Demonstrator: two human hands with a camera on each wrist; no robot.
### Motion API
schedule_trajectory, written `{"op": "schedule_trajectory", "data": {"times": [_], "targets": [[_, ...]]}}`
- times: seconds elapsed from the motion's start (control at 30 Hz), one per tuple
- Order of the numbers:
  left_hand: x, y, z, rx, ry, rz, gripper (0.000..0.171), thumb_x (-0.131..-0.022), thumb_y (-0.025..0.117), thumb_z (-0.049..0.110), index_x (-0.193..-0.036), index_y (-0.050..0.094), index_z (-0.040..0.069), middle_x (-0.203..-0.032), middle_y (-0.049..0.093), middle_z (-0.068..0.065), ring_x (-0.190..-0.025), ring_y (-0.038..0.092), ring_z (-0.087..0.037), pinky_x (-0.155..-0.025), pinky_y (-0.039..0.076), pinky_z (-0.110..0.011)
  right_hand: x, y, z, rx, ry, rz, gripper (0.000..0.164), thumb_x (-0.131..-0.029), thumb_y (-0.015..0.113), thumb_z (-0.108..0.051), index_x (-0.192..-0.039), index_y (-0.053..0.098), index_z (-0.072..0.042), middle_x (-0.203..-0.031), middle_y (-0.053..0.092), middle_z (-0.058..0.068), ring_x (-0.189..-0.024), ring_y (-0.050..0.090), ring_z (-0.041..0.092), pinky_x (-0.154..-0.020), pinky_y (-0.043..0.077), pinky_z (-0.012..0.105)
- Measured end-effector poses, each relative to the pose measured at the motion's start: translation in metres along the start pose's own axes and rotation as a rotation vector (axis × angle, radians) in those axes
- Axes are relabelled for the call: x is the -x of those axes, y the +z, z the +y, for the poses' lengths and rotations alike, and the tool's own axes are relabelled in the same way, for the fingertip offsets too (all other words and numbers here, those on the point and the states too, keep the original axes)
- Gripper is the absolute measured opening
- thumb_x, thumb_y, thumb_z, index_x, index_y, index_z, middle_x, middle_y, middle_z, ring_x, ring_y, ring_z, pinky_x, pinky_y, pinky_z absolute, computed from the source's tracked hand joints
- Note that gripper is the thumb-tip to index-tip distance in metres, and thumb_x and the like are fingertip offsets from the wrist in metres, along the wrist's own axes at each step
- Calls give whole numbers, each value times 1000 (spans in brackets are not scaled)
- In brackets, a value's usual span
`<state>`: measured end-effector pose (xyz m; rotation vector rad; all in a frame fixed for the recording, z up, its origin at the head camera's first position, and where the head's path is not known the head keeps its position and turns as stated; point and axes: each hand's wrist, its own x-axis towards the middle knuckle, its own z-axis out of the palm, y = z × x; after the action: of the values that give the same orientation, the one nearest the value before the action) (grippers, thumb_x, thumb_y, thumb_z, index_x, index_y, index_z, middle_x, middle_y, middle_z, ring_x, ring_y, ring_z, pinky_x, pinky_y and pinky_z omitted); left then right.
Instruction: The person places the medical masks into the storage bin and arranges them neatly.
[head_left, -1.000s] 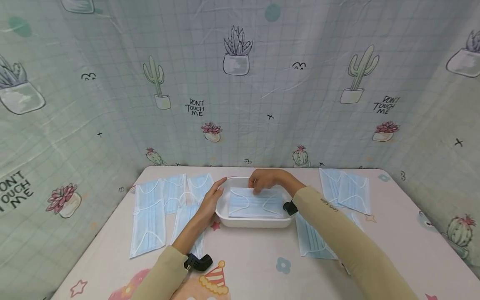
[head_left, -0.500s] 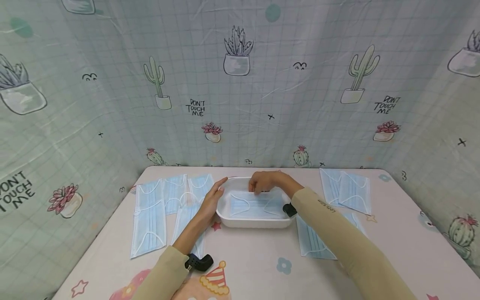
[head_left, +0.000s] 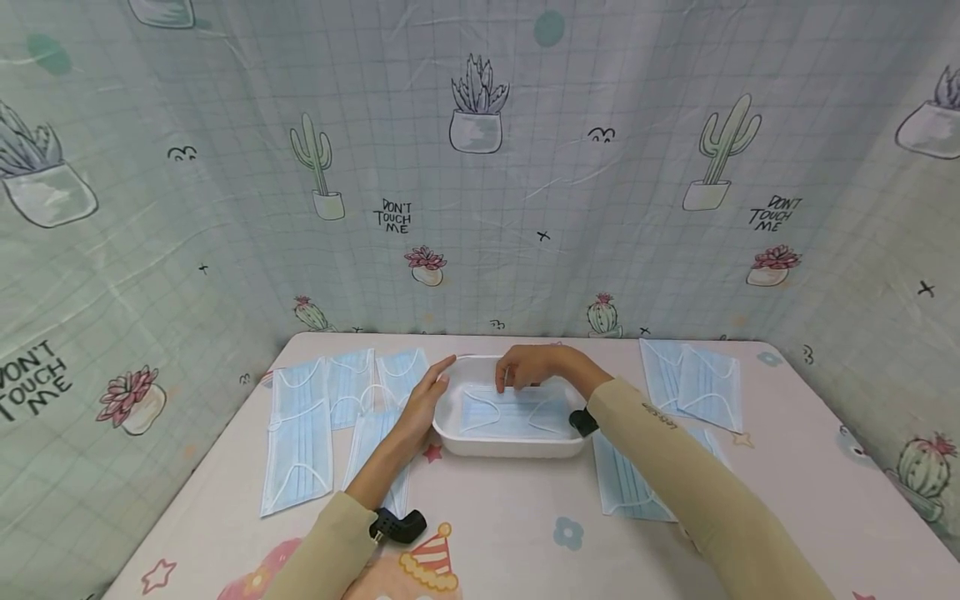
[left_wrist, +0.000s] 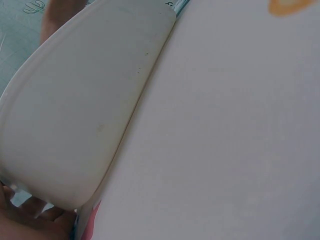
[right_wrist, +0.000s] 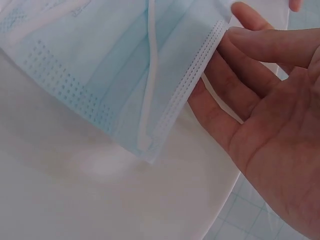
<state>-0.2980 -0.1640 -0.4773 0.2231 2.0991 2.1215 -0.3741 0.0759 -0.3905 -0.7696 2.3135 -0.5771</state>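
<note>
A white plastic basin stands in the middle of the table. Inside it lies a light blue face mask, its white ear loops facing up. My left hand rests against the basin's left end, fingers along the outer wall near the rim. In the left wrist view, part of that hand shows beside the basin's end. My right hand is over the basin's back part. In the right wrist view, its fingers lie behind the mask's edge, thumb spread from the forefinger, with no clear pinch.
Several face masks are spread left of the basin, partly under my left forearm. More masks lie at the right, a pair toward the back and others under my right forearm. A printed curtain hangs behind the table.
The mask in the basin has dropped lower and now lies flatter. My right forefinger and thumb have parted above its back edge. The left hand has stayed at the basin's left end.
</note>
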Motion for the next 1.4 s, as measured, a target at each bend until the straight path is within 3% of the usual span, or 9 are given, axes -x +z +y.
{"op": "schedule_trajectory", "data": {"times": [0.23, 0.37, 0.5, 1.07, 1.4], "targets": [[2, 1, 3, 4, 5, -6, 48, -114, 33, 28, -162, 33, 24, -166, 32, -9, -152, 32, -32, -124, 26, -55, 3, 1, 1, 18, -5, 31, 43, -90, 52, 15, -115, 79, -7, -128, 71, 8, -102, 56, 18, -84, 47, 27], [3, 2, 4, -3, 14, 1, 48, -113, 33, 27, -161, 35, 24, -166, 33, -10, -153, 32, -33, -126, 24, -55, 4, 0, 0, -6, 2, 34, 42, -91, 53, 13, -119, 77, -8, -135, 69, 9, -116, 60, 21, -102, 51, 36], [2, 3, 4, -6, 13, -4, 48, -114, 32, 27, -162, 33, 23, -166, 32, -10, -153, 31, -33, -126, 23, -56, 6, 0, -1, -13, -28, 12, 39, -91, 53, 10, -120, 74, -7, -141, 65, 10, -136, 57, 28, -115, 46, 48], [-1, 5, 5, -5, 1, 3, 47, -113, 33, 29, -160, 36, 28, -165, 35, -9, -151, 34, -33, -125, 26, -56, 22, -8, -3, -33, -73, 4, 42, -93, 56, 5, -134, 65, -2, -142, 64, 16, -133, 60, 32, -110, 50, 44], [1, 1, 3, -31, -13, 17, 46, -113, 35, 31, -159, 38, 31, -167, 33, -7, -154, 31, -33, -126, 24, -57, 54, -18, -7, -48, -189, 116, 37, -100, 58, -8, -135, 63, 1, -136, 66, 23, -127, 63, 34, -106, 54, 43]]}}
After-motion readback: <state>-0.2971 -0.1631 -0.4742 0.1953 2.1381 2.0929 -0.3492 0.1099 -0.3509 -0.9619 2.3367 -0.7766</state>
